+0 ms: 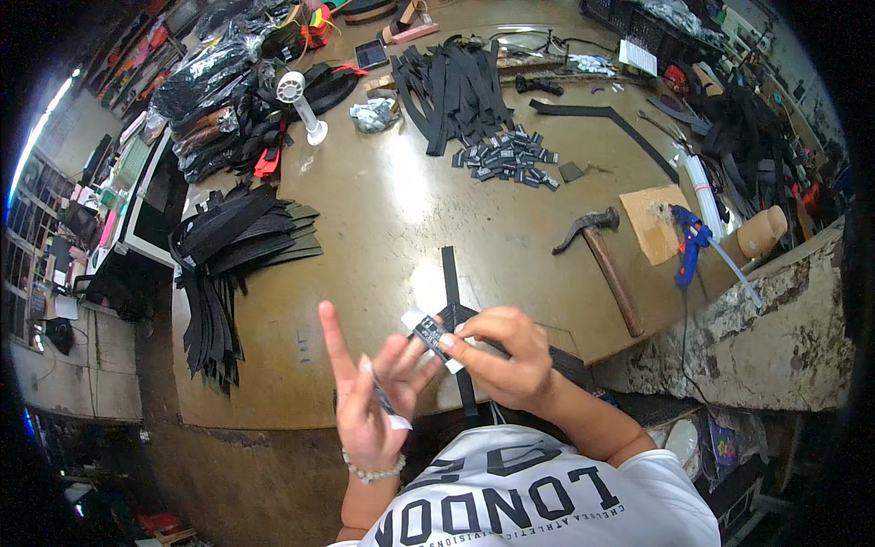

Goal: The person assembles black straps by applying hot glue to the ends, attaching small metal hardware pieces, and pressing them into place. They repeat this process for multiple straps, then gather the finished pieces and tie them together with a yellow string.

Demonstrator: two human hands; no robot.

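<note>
Between the thumb and fingers of my right hand (510, 360) is a small black label (430, 334) with pale print and white ends. The fingertips of my left hand (372, 397) reach the label's left side. My left index finger points up, while its thumb presses a second small dark strip with a white end (399, 423) against the palm. Beneath both hands, a narrow black strap (449, 273) lies lengthwise on the table (365, 264). It crosses other black webbing (565, 365), partly hidden by my right hand.
Farther off lie a heap of small black labels (506, 157) and many black straps (451, 91). Bundled straps (237, 228) rest at the left, near a white handheld fan (301, 105). On the right are a hammer (606, 264) and a blue glue gun (690, 239) on cardboard.
</note>
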